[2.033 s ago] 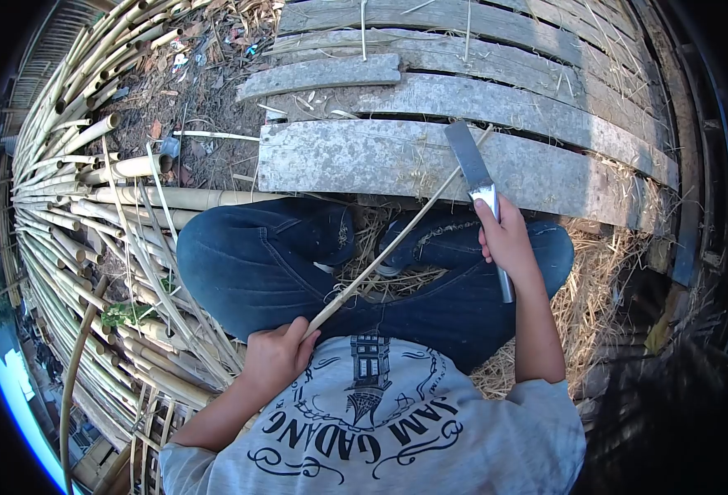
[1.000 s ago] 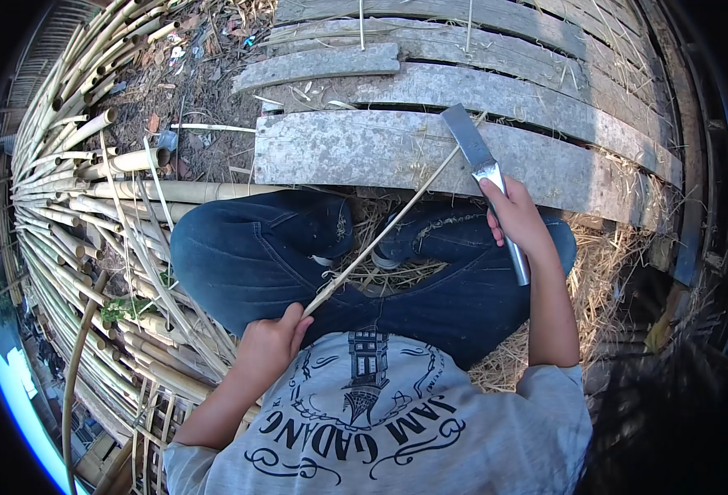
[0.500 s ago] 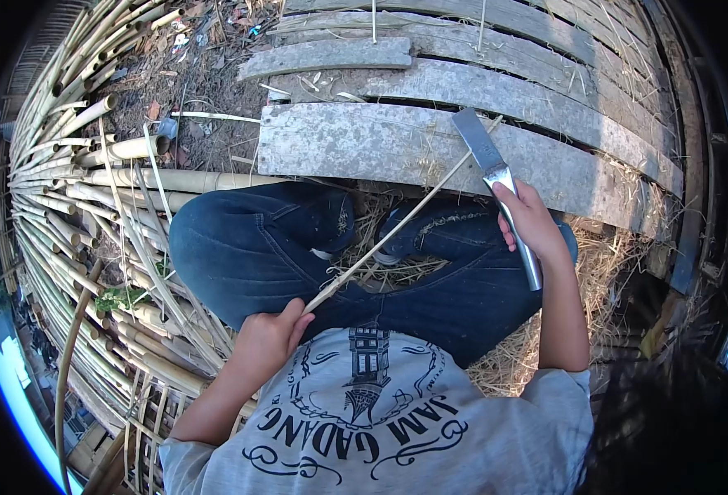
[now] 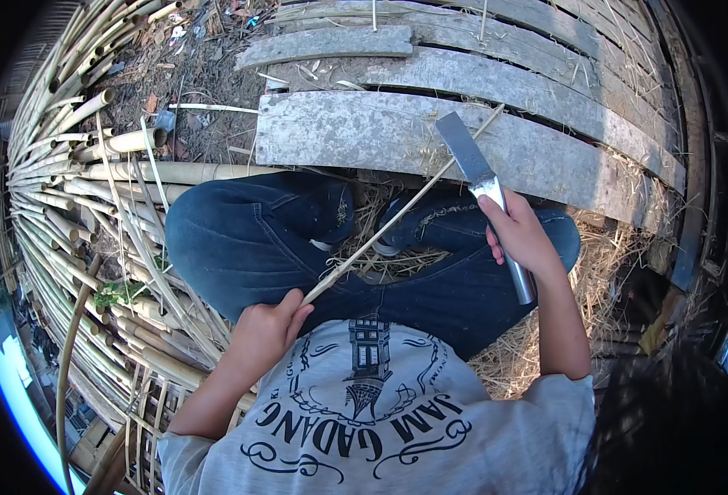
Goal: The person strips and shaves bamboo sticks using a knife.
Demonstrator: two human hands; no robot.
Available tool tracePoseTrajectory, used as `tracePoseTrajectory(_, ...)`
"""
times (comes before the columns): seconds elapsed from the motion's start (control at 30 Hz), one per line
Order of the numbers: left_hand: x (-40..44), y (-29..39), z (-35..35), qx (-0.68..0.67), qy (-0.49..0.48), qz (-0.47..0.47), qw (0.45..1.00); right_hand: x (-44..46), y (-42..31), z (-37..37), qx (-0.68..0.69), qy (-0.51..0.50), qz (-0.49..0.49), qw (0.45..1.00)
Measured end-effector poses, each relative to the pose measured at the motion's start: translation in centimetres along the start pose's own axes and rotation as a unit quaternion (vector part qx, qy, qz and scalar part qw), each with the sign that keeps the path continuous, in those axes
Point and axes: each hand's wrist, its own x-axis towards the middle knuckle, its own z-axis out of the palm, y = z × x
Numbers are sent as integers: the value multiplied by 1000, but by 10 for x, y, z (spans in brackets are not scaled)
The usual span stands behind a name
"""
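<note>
My left hand (image 4: 275,328) is closed round the near end of a thin bamboo strip (image 4: 397,216), close to my shirt. The strip slants up and right across my lap, and its far end lies over the edge plank (image 4: 339,128). In my right hand (image 4: 514,233) is a knife (image 4: 461,147) with a broad flat blade and a metal handle, held with the blade pointing up and left. The blade crosses over the strip near the plank. A few thin shavings curl from the strip near my left hand.
Many bamboo poles (image 4: 124,147) fan out on the left. Weathered planks with gaps and loose fibres stretch ahead, with a short loose board (image 4: 327,47) on them. Straw-like shavings (image 4: 520,351) lie around my legs. Thin split strips stand beside my left knee.
The knife has moved up and left from half a second ago, its blade still across the strip. My left hand has shifted slightly, still holding the strip. The planks sit slightly higher in view.
</note>
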Motion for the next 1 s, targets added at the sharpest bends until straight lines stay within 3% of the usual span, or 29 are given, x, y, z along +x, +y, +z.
tracePoseTrajectory(0.2,1,-1,6,0,18,8,1000,3,9,18,49,73,-43,995)
tracePoseTrajectory(0.23,-1,-3,4,3,19,12,1000,-2,2,16,53,67,-46,995)
tracePoseTrajectory(0.3,-1,-3,3,24,22,16,999,-11,-1,7,6,-51,-3,999)
tracePoseTrajectory(0.37,1,0,4,8,15,5,1000,0,4,1,8,-17,-20,1000)
tracePoseTrajectory(0.43,0,-1,6,3,15,9,1000,15,16,14,51,107,-63,991)
tracePoseTrajectory(0.57,-3,-4,4,-9,20,9,1000,-4,6,25,19,85,-66,994)
tracePoseTrajectory(0.63,-2,-2,-1,5,12,9,1000,-13,6,20,-32,-11,-55,998)
tracePoseTrajectory(0.7,0,0,1,-4,12,4,1000,1,7,6,-12,2,-40,999)
tracePoseTrajectory(0.77,1,1,2,-20,5,-2,1000,20,13,6,50,106,-64,991)
tracePoseTrajectory(1.0,0,0,-3,-23,4,-6,1000,2,4,7,-19,35,-57,998)
